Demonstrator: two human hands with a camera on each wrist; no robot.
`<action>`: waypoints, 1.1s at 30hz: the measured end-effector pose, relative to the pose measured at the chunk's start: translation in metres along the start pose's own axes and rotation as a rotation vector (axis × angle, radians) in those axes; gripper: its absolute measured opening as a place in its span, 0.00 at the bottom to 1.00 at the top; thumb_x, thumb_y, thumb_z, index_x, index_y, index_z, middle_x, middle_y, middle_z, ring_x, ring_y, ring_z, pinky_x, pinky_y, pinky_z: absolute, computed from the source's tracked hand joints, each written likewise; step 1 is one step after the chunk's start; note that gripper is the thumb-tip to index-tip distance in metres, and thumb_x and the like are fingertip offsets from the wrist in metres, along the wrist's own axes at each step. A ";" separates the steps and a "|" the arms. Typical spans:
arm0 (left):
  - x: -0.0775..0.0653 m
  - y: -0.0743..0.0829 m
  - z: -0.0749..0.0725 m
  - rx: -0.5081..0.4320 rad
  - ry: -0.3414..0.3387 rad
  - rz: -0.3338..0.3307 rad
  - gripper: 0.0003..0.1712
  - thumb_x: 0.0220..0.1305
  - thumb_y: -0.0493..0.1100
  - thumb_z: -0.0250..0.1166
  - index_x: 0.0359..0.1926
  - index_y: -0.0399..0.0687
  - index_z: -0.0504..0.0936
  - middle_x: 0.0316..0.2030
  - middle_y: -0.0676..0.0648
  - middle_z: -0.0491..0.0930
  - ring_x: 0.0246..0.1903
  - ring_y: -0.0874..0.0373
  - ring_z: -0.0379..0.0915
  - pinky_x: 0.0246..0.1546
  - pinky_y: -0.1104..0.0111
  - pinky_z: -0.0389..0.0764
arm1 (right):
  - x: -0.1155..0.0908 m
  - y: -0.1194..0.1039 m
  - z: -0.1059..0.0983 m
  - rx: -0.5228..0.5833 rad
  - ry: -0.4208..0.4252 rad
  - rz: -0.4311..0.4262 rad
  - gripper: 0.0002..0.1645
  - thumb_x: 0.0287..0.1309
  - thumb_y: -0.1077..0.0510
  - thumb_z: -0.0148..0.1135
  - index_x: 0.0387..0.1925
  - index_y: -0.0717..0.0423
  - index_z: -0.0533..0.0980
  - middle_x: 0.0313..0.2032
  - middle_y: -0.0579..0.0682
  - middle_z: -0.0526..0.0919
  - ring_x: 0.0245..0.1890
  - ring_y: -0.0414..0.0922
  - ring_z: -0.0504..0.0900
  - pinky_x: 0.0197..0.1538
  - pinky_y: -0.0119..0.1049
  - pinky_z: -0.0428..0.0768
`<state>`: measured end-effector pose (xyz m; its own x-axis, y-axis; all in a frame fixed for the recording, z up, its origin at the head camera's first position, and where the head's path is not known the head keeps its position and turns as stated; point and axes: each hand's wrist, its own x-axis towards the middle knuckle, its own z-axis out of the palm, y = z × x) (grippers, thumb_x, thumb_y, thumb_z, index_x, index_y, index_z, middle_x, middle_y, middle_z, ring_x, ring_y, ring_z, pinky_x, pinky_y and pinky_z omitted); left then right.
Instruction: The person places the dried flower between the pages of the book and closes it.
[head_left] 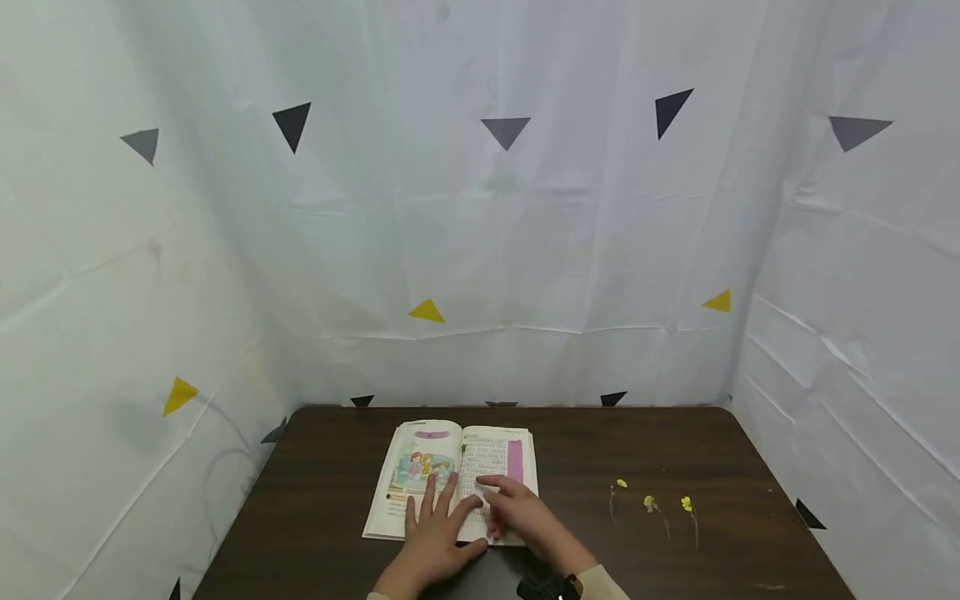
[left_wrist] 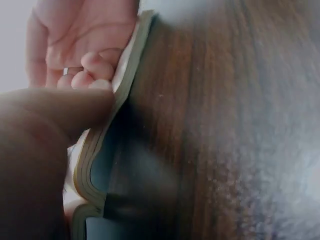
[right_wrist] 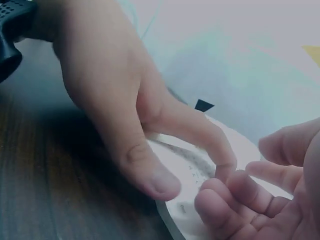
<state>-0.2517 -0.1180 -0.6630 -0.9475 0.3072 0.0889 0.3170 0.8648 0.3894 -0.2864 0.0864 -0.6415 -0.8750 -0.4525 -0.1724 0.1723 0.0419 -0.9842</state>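
An open book (head_left: pixel 411 518) with a picture on its left page lies on the brown table. My left hand (head_left: pixel 435 537) rests across its lower part with fingers spread, the thumb by the near edge. In the left wrist view, that thumb (left_wrist: pixel 75 110) crosses the book's page edges (left_wrist: pixel 92 155). Over the right page is my right hand (head_left: pixel 525 517), index finger extended and the others curled. The left wrist view shows its curled fingers (left_wrist: pixel 95 67). Whether the index fingertip touches the paper, I cannot tell. In the right wrist view both hands lie close together.
Three small yellow flowers on thin stems, the left one (head_left: pixel 621 483), the middle one (head_left: pixel 649 502) and the right one (head_left: pixel 686 504), lie right of the book. White sheeting (head_left: pixel 510 250) with triangles encloses the table (head_left: pixel 322 475). A black device (head_left: pixel 551 588) sits on my right wrist.
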 end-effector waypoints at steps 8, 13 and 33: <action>0.006 0.022 -0.002 0.087 0.041 -0.059 0.41 0.54 0.84 0.56 0.66 0.78 0.71 0.77 0.40 0.58 0.78 0.28 0.39 0.62 0.20 0.46 | -0.019 -0.004 0.000 -0.067 0.040 -0.037 0.27 0.75 0.50 0.54 0.69 0.55 0.70 0.30 0.56 0.82 0.28 0.45 0.81 0.37 0.41 0.84; 0.007 0.032 0.000 0.146 0.060 -0.089 0.48 0.49 0.86 0.58 0.66 0.71 0.74 0.74 0.40 0.62 0.75 0.24 0.43 0.57 0.17 0.47 | -0.034 -0.003 -0.005 -0.085 0.081 -0.040 0.25 0.75 0.51 0.54 0.68 0.54 0.70 0.37 0.62 0.83 0.28 0.45 0.79 0.33 0.40 0.82; 0.008 0.039 0.010 0.259 0.105 -0.127 0.54 0.47 0.90 0.52 0.69 0.68 0.73 0.76 0.45 0.61 0.75 0.21 0.40 0.54 0.14 0.43 | -0.117 -0.005 -0.074 -0.653 0.670 0.103 0.23 0.70 0.50 0.59 0.57 0.59 0.67 0.27 0.48 0.81 0.20 0.43 0.72 0.25 0.36 0.68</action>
<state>-0.2461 -0.0776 -0.6565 -0.9752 0.1594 0.1537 0.1835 0.9703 0.1577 -0.2185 0.2049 -0.6193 -0.9825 0.1801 -0.0481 0.1536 0.6360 -0.7562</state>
